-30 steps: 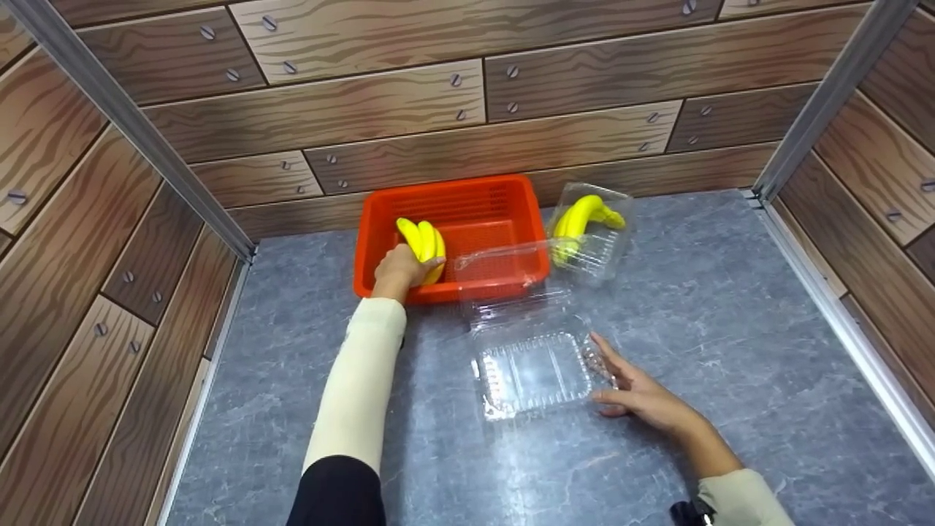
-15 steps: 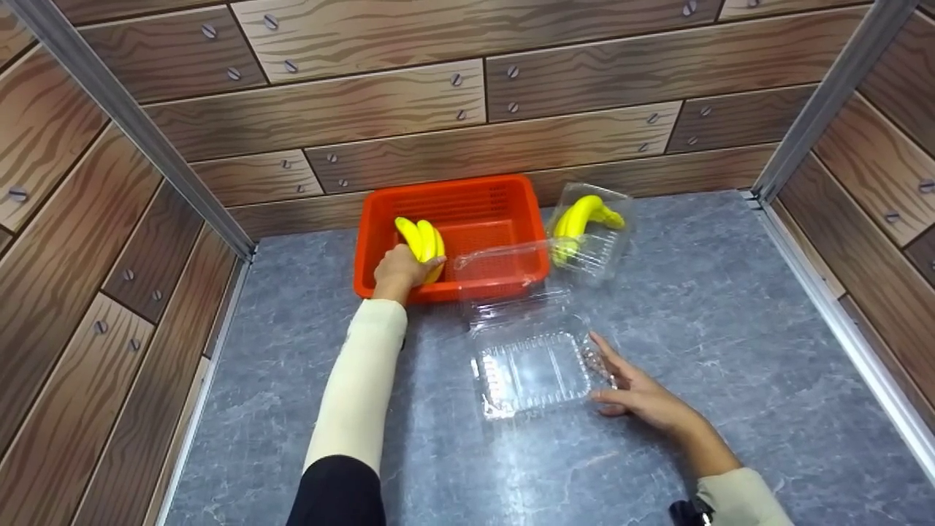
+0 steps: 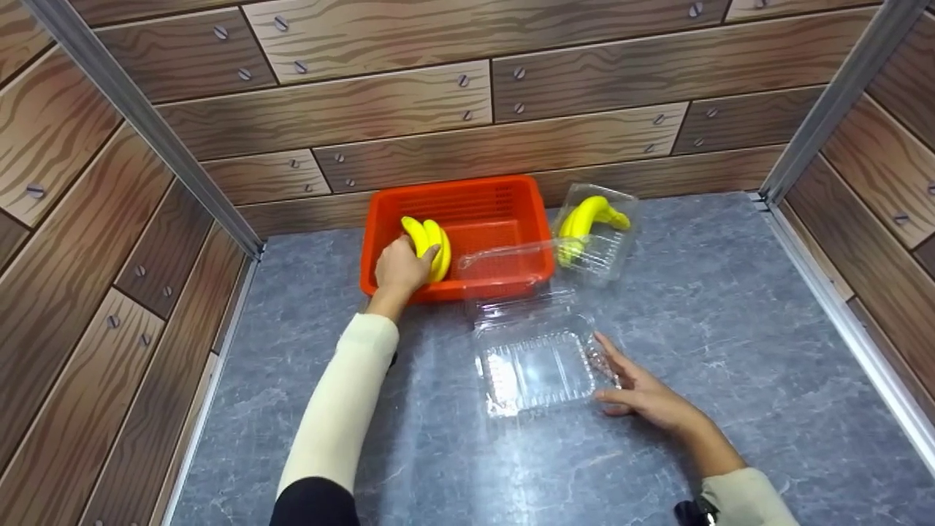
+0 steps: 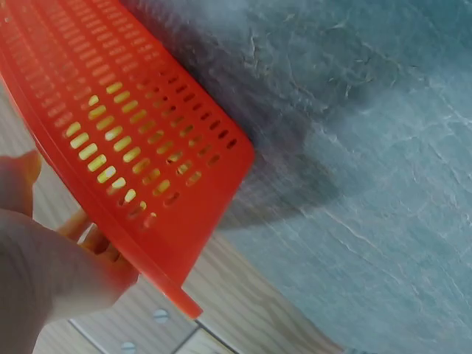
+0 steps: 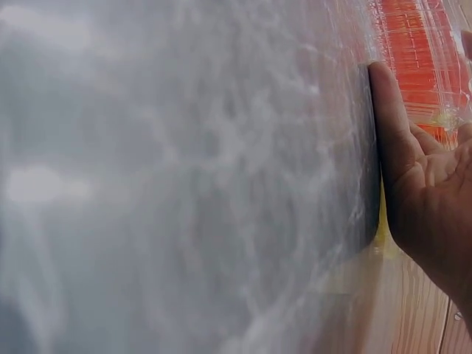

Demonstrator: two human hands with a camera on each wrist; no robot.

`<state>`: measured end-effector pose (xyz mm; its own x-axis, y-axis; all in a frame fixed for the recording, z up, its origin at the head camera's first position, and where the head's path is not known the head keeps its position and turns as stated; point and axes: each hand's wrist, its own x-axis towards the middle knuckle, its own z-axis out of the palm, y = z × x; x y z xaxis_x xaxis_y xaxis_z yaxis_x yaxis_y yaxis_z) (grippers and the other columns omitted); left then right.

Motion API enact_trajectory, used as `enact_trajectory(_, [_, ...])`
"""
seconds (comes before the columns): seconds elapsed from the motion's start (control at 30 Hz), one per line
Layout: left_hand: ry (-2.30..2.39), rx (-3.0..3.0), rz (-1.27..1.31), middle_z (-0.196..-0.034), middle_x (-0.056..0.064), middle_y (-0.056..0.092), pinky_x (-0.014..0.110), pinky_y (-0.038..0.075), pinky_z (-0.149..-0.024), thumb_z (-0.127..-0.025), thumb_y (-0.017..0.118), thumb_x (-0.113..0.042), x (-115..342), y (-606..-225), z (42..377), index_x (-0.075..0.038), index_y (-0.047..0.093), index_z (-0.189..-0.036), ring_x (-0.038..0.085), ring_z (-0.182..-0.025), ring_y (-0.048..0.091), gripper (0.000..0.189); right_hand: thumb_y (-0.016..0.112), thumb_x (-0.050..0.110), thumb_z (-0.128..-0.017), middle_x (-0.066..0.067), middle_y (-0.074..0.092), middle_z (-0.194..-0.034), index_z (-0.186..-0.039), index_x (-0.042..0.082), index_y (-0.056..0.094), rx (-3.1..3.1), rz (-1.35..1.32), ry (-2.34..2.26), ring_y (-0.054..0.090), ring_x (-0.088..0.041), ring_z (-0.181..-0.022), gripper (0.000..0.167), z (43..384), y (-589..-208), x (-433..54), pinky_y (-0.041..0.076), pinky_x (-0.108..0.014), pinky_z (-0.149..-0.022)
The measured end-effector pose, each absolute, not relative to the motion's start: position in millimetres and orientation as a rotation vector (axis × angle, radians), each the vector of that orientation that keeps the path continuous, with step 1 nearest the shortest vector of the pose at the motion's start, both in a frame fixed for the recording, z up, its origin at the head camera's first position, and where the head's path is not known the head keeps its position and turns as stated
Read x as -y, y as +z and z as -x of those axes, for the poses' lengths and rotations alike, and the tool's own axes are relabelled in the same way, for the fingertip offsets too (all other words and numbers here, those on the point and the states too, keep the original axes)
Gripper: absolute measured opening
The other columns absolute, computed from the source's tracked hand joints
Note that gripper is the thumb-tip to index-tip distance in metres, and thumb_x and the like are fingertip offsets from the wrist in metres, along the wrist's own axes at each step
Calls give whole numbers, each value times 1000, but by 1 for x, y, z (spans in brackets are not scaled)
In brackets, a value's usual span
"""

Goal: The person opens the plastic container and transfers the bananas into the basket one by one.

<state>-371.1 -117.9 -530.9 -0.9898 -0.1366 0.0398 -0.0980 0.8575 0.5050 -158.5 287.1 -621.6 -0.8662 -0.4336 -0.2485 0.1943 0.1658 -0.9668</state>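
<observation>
My left hand reaches into the red plastic basket and holds a bunch of yellow bananas, with the thumb lying across their near side. The left wrist view shows that hand beyond the basket's slotted wall, and yellow shows through the slots. A clear plastic clamshell box lies unfolded on the floor in front of the basket, its raised lid overlapping the basket in the head view. My right hand touches the box's right side with spread, fairly straight fingers; its thumb is extended.
Right of the basket, another clear box contains a second bunch of bananas. Wood-patterned walls close in the back and both sides. Metal rails run along the grey marbled floor.
My left hand has shifted slightly and its thumb has lifted higher along the bananas; the left forearm swings a little left. The right hand and clamshell box stay put.
</observation>
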Motion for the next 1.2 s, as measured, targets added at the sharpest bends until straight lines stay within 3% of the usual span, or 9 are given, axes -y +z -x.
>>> enact_trajectory(0.2, [-847,2711,-61,-107,18,74,55,54,-94,-98,74,-40,112,-525,347,-2,73,-121,41,-104,70,44,70,15,-102,-19,-21,-178,-172,38,-2,-1967,216,-1749,0,-57,-163,104,158,-622,-287,60,-53,-103])
enact_trajectory(0.4, [-984,2531,69,-95,13,70,47,54,-81,-100,71,-25,111,-530,314,-4,69,-113,32,-88,66,25,71,15,-101,-21,-19,-178,-172,39,-1,-1972,206,-1749,-1,-58,-162,104,158,-622,-287,60,-54,-103])
enact_trajectory(0.57, [-898,2454,329,-87,8,69,44,57,-66,-102,69,-24,111,-550,283,-3,62,-118,26,-73,66,28,71,16,-102,-23,-18,-178,-172,39,0,-1971,206,-1752,-2,-57,-163,103,158,-620,-287,59,-56,-105])
enact_trajectory(0.73, [-854,2415,489,-81,7,70,35,54,-57,-104,67,-28,109,-575,255,-6,64,-110,18,-66,64,23,71,17,-101,-26,-16,-178,-172,39,0,-1983,195,-1740,-1,-60,-161,103,157,-620,-286,59,-56,-105])
enact_trajectory(0.87, [-871,2429,593,-96,8,76,34,59,-63,-103,69,-28,104,-585,240,-7,66,-117,21,-75,72,25,71,17,-101,-27,-15,-177,-172,40,0,-1996,192,-1737,0,-62,-160,103,156,-619,-286,59,-57,-105])
enact_trajectory(1.03, [-868,2626,700,-129,10,73,40,64,-73,-103,67,-39,94,-593,225,-12,58,-148,25,-97,77,53,72,16,-100,-26,-15,-178,-172,39,0,-2004,189,-1735,1,-63,-160,104,155,-619,-286,60,-55,-103])
enact_trajectory(1.13, [-938,2796,722,-146,13,64,49,63,-91,-104,64,-47,88,-596,220,-16,42,-162,30,-116,73,69,72,16,-100,-26,-15,-178,-172,39,0,-2003,185,-1735,2,-63,-160,105,156,-619,-286,60,-54,-102])
enact_trajectory(1.2, [-1008,2901,721,-160,16,53,56,56,-109,-103,63,-51,85,-598,217,-18,29,-169,36,-135,64,81,72,16,-100,-26,-15,-178,-172,39,1,-1998,188,-1741,2,-63,-160,105,157,-620,-285,61,-54,-102])
